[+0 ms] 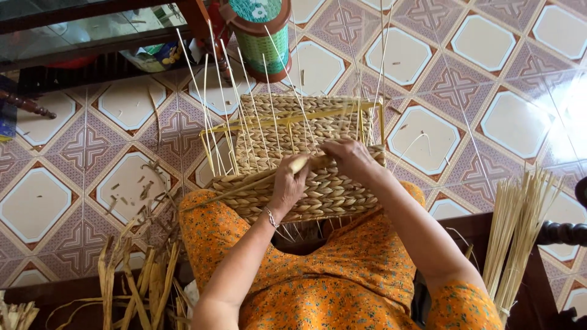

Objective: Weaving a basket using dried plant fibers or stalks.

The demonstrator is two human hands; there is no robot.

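On lap, above orange floral dress, I see half-woven basket resting, long axis running left-right, open frame tipped away toward tiled floor. Thin upright stakes point away from me, fanning outward. Left hand pinching flat straw strand at woven rim; strand trails down-left. Right hand fingers curled, pressed onto weave top edge. Bundle of pale reeds lies near right knee.

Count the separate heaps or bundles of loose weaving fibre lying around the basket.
2. Darker dried strands lie on the floor at lower left; a pale straw bundle stands at right. More may lie outside the frame.
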